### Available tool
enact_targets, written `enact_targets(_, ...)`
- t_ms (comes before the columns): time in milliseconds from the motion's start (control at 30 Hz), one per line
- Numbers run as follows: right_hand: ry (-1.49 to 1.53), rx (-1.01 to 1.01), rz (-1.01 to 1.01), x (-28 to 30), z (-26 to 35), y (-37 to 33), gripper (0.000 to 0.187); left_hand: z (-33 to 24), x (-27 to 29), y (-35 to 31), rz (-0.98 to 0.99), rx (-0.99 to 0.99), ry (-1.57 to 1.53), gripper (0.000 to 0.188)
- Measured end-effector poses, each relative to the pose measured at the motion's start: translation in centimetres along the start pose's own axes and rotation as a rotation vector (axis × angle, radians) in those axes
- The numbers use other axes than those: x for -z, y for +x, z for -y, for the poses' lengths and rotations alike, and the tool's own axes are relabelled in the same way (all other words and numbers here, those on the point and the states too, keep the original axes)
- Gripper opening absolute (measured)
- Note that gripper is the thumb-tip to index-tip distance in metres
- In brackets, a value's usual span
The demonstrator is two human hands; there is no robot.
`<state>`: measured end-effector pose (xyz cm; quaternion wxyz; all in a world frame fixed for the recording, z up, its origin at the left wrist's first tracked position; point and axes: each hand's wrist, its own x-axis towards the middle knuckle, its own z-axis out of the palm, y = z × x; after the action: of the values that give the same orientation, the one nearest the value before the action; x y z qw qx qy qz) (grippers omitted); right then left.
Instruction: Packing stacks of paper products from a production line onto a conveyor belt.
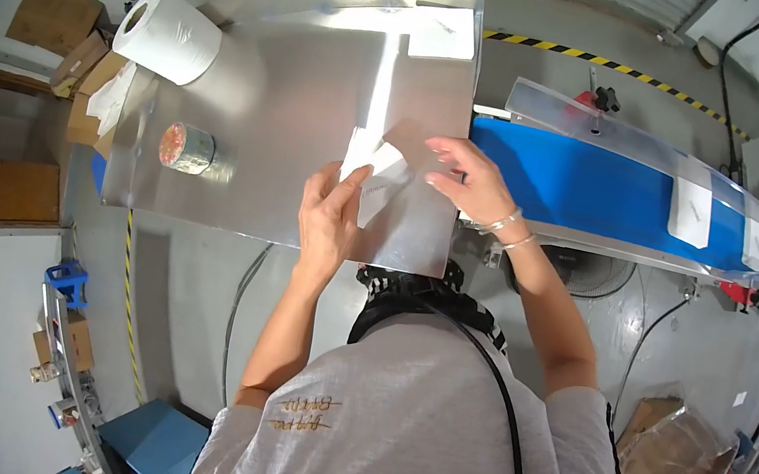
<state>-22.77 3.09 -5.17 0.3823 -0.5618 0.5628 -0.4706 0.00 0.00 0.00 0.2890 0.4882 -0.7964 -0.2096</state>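
Note:
Over the near right part of a shiny metal table (269, 116), my left hand (331, 213) pinches a small white sheet or flat packet (391, 162) between thumb and fingers. Glare on the metal blurs its outline. My right hand (472, 184) is just right of it, above the table's right edge and the start of a blue conveyor belt (572, 180). Its fingers are spread, with nothing visible in them. Two flat white packets, a nearer one (692, 203) and a farther one (754, 238), lie along the belt.
A large white roll (181, 40) lies at the table's far left, with a small roll of tape (188, 148) nearer. Another white flat packet (444, 33) rests at the far right corner. A clear guard (611, 131) runs along the belt. Cardboard boxes (58, 18) stand left of the table.

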Motion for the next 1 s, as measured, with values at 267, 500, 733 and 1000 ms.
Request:
enact_targets(267, -0.104, 0.153, 0.169, -1.2, -0.2, 2.7, 0.040, -1.0, -0.2, 0.8, -0.025, -0.083, -0.041, 0.037)
enact_targets(500, 0.049, -0.289, -0.364, 7.6, -6.4, -3.4, 0.030, 2.0, -0.1, 1.3, -0.050, -0.042, 0.231, 0.030)
enact_targets(733, -0.681, -0.381, -0.963, 27.8, -14.2, -13.7, 0.044, -2.0, -0.8, 2.2, 0.070, -0.158, 0.240, 0.025)
enact_targets(1000, -0.706, -0.074, -0.701, 23.5, -6.5, -11.8, 0.037, -7.8, -3.5, 2.9, 0.388, -0.238, -0.191, 0.021)
